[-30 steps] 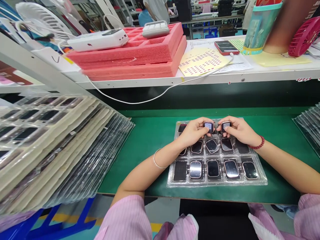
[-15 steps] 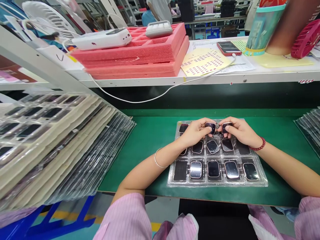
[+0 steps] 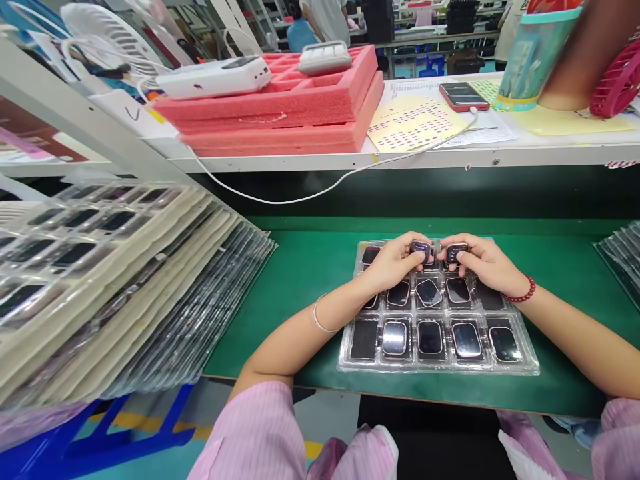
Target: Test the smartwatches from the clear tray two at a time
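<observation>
A clear plastic tray (image 3: 350, 365) lies on the green work surface, its pockets holding several smartwatch bodies with dark screens, such as the smartwatch (image 3: 429, 337) in the front row. Over its back row, my left hand (image 3: 400, 259) pinches one smartwatch (image 3: 421, 250) with a rose-coloured rim, screen up. Close beside it, my right hand (image 3: 477, 259) grips a second smartwatch (image 3: 456, 253), thumb at the screen's edge. The two held watches are slightly apart. My hands and wrists hide parts of the back and middle rows.
Filled trays (image 3: 100, 267) are stacked high at left; more trays (image 3: 623, 257) lie at the right edge. On the shelf above are red foam blocks (image 3: 280, 133), a white device (image 3: 215, 77), a phone (image 3: 464, 97) and a cup (image 3: 537, 60). A white cable (image 3: 300, 200) droops below the shelf edge.
The whole view has shifted slightly to the right. Both hands still hold their watches over the back row; the left watch's screen now looks lit, and the right watch is tilted slightly differently.
</observation>
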Demonstrator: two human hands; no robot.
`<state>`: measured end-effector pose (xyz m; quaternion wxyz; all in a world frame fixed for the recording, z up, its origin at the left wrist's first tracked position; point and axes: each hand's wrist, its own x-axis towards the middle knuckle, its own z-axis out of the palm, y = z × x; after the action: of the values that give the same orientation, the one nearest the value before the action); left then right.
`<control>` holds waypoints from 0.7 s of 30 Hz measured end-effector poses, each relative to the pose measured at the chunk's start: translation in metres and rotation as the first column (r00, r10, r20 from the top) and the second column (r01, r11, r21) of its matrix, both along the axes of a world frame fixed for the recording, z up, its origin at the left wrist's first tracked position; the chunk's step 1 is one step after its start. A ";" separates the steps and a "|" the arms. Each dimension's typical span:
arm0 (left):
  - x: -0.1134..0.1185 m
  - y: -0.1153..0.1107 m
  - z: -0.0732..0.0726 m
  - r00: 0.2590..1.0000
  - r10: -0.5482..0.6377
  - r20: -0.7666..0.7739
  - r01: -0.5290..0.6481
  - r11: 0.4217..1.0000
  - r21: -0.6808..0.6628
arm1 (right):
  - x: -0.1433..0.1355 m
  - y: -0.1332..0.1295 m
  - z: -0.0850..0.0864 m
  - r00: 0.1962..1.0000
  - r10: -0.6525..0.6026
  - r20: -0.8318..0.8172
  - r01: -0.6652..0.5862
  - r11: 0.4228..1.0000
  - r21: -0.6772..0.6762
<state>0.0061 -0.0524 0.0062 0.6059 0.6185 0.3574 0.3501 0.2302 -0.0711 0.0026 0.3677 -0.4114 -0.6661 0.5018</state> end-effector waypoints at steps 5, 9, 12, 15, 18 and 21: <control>0.000 0.001 -0.001 0.999 0.038 0.022 -0.038 0.999 -0.018 | -0.002 -0.002 0.001 0.999 0.041 -0.025 -0.039 0.996 0.076; 0.001 0.001 0.002 0.998 0.063 0.025 -0.064 0.998 0.016 | -0.001 -0.002 0.001 0.998 0.061 -0.001 -0.061 0.998 0.008; 0.002 0.000 0.004 0.998 0.049 0.027 -0.049 0.999 0.020 | -0.001 -0.001 -0.001 0.998 0.065 0.006 -0.065 0.998 0.006; 0.001 -0.001 0.004 0.998 0.044 0.038 -0.045 0.999 0.026 | -0.001 0.000 -0.003 0.996 0.078 -0.040 -0.076 0.996 0.054; -0.001 0.000 0.004 0.999 0.014 0.033 -0.014 1.000 -0.004 | -0.001 -0.001 -0.003 0.997 0.069 -0.032 -0.069 0.998 0.009; -0.002 0.000 0.002 1.000 0.021 0.013 -0.021 0.999 -0.044 | 0.001 -0.001 -0.002 0.999 0.033 -0.036 -0.035 0.997 -0.063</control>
<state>0.0045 -0.0521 0.0084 0.6180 0.5990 0.3673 0.3526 0.2315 -0.0720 0.0008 0.3574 -0.4027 -0.6503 0.5359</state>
